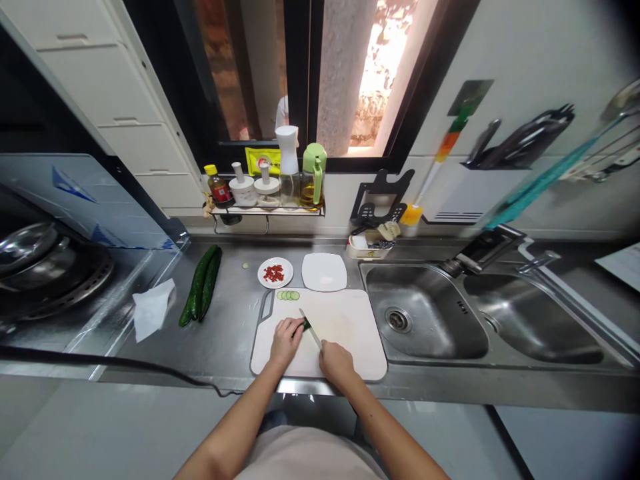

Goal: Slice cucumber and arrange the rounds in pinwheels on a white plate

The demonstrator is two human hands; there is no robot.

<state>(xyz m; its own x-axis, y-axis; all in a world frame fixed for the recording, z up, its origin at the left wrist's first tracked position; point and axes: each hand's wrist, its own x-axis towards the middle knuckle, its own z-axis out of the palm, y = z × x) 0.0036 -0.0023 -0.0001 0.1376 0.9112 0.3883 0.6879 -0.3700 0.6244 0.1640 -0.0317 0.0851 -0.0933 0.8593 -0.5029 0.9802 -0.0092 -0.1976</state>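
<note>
On the white cutting board (345, 320) my left hand (287, 341) is closed over a piece of dark green cucumber (306, 324), most of which is hidden under the fingers. My right hand (336, 362) grips the handle of a knife (313, 333). The blade slants up and left, against or very near the cucumber's right end. Several thin cucumber slices (288, 295) lie in an overlapping row at the board's upper left. Behind the board stand a small plate (262, 273) with chopped red pieces (274, 273) and a white square plate (324, 272).
Whole cucumbers (203, 283) and a white paper towel (153, 310) lie to the left on the steel counter. A double sink (425, 313) adjoins the board's right side. A rack (280, 211) of seasoning bottles hangs behind; a wall holder (470, 190) carries more knives.
</note>
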